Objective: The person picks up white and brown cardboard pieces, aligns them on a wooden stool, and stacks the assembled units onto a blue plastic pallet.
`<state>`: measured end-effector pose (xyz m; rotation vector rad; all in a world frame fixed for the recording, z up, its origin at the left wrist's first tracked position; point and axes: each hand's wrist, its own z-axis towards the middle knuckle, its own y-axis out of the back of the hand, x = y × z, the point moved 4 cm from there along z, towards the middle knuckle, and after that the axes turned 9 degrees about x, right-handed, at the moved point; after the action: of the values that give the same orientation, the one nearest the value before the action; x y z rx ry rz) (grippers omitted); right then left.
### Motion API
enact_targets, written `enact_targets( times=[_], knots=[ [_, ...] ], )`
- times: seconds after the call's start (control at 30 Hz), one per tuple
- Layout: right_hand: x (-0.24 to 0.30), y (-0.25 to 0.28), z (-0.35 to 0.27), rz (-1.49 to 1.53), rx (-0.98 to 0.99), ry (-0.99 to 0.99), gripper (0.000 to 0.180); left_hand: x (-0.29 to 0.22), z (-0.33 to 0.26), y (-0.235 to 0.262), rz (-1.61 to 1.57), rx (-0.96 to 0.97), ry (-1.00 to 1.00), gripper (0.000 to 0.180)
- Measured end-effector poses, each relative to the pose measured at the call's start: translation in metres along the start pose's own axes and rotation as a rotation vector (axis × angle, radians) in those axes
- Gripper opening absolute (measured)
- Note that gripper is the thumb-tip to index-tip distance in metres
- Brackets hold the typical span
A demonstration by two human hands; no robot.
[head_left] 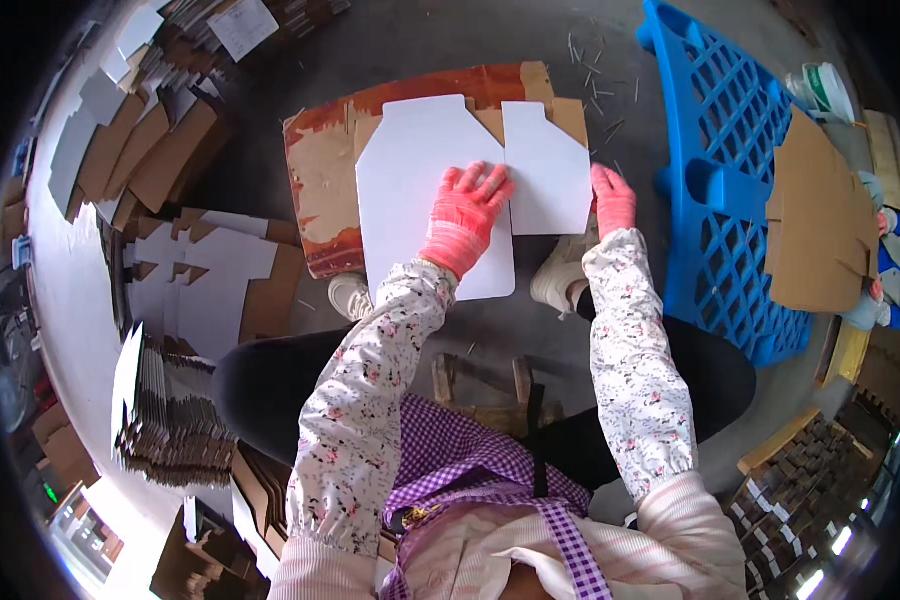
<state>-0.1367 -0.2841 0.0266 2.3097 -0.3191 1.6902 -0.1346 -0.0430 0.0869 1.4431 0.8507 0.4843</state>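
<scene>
A flat white cardboard box blank (410, 220) with cut corners and a narrower panel (547, 185) on its right lies in front of me, brown cardboard showing under its edges. My left hand (467, 215), in a red glove, rests flat on the white face with its fingers spread, close to the line between the wide part and the narrow panel. At the panel's right edge my right hand (613, 197), also red-gloved, has its fingers bent together and pinches that edge; the fingertips are partly hidden.
Beneath the blank lies a worn red-brown board (325, 190). A blue plastic pallet (705, 190) leans at the right, beside a person holding brown cardboard (820, 215). Stacked blanks (170, 410) stand at my left. Thin scraps (595, 75) litter the floor ahead.
</scene>
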Motion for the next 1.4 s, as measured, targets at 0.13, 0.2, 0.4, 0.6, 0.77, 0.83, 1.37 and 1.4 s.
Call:
enact_targets(
  times=[0.13,0.2,0.4,0.6,0.77,0.83,1.37,1.4],
  knots=[
    [0.019,-0.013,-0.001,0.077,0.013,0.023,0.025,0.004,-0.005,0.007,-0.033,-0.023,0.034,0.048],
    [0.019,-0.019,0.003,-0.186,0.082,0.017,0.024,0.010,-0.009,0.011,-0.015,0.014,0.038,0.048],
    [0.013,-0.023,0.011,-0.132,0.092,-0.035,0.028,0.013,-0.009,0.009,0.065,0.038,-0.003,0.051],
    [0.026,-0.030,0.012,-0.553,0.040,-0.012,0.032,0.014,-0.008,0.014,0.022,0.102,0.024,0.052],
    [0.056,-0.035,0.006,-1.035,0.036,-0.024,0.032,0.014,-0.003,0.018,-0.026,0.137,0.036,0.053],
    [0.072,-0.029,-0.003,-1.129,0.099,-0.169,0.032,0.010,0.001,0.015,-0.045,0.098,0.013,0.053],
    [0.228,0.153,-0.145,-1.833,-0.566,-0.037,0.091,0.023,0.025,0.000,-0.241,-0.131,-0.098,0.038],
    [0.226,0.152,-0.150,-1.835,-0.546,0.031,0.088,0.023,0.027,-0.007,-0.247,-0.129,-0.120,0.037]
  ],
)
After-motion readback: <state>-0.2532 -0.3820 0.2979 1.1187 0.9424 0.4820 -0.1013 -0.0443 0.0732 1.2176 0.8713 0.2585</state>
